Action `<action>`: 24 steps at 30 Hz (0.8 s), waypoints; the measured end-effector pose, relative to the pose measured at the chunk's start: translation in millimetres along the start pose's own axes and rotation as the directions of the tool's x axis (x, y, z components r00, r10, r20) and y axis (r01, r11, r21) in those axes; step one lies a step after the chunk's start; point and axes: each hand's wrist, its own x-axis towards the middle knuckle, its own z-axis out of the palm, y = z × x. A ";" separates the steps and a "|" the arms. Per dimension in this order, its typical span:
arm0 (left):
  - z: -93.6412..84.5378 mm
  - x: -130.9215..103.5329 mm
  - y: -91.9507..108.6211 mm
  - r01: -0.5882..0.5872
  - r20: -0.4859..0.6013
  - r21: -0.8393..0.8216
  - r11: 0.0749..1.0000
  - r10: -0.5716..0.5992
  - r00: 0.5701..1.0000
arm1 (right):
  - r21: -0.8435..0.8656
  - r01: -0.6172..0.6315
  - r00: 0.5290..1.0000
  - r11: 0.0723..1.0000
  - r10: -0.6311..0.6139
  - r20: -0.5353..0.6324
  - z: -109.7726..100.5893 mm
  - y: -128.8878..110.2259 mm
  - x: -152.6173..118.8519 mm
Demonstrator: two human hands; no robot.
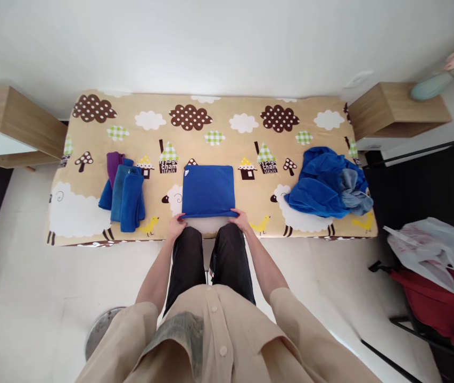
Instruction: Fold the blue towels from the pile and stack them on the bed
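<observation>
A blue towel (208,189) lies flat in a rectangle on the bed, right in front of my knees, with a small white tag at its far left corner. My left hand (176,226) pinches its near left corner. At the near right corner, my right hand (241,219) grips the same edge, which looks slightly rolled or lifted. To the left rest several folded towels (128,197), blue and purple, laid overlapping. A crumpled heap of blue cloths (322,181) with a grey-blue piece sits to the right.
The bed (219,149) has a beige sheet printed with sheep and clouds. Wooden cabinets stand at its left (31,125) and right (386,114), the right one bearing a vase (430,88). A plastic bag (438,244) lies on red fabric (446,303) at the right. A round metallic object (99,330) is on the floor.
</observation>
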 end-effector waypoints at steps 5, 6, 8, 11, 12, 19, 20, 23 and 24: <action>4.1 10.6 -1.1 -0.038 -0.064 0.012 0.999 0.039 0.997 | -0.105 0.023 1.000 0.994 -0.023 0.001 -1.1 0.8 4.8; 5.0 12.0 -1.4 -0.045 -0.080 0.013 0.999 0.046 0.996 | -0.123 0.028 0.999 0.992 -0.031 -0.023 -1.5 0.3 5.4; 6.3 13.5 -2.1 -0.088 -0.097 0.012 0.996 0.089 0.991 | -0.151 0.077 0.995 0.985 -0.085 -0.047 -2.5 -1.4 6.8; 6.9 13.9 -3.8 -0.193 -0.054 0.008 0.981 0.193 0.980 | -0.144 0.202 0.979 0.969 -0.201 0.020 -3.2 -4.1 9.5; 6.8 14.0 -4.5 -0.213 -0.029 0.007 0.977 0.213 0.977 | -0.123 0.214 0.976 0.969 -0.208 0.058 -2.9 -4.5 10.1; 4.3 23.7 -9.7 -0.138 0.006 0.043 0.990 0.138 0.990 | -0.066 0.032 0.998 0.997 -0.029 0.056 2.9 2.6 5.2; 4.2 25.6 -10.2 -0.122 -0.002 0.048 0.991 0.122 0.992 | -0.064 0.010 0.999 0.998 -0.008 0.036 3.6 3.9 4.3; 4.4 28.2 -11.3 -0.086 -0.033 0.055 0.995 0.088 0.996 | -0.050 -0.038 0.999 0.998 0.036 -0.031 4.4 6.5 2.7; 4.6 27.9 -11.5 -0.077 -0.040 0.057 0.995 0.079 0.996 | -0.044 -0.046 0.998 0.998 0.044 -0.051 4.4 7.0 2.5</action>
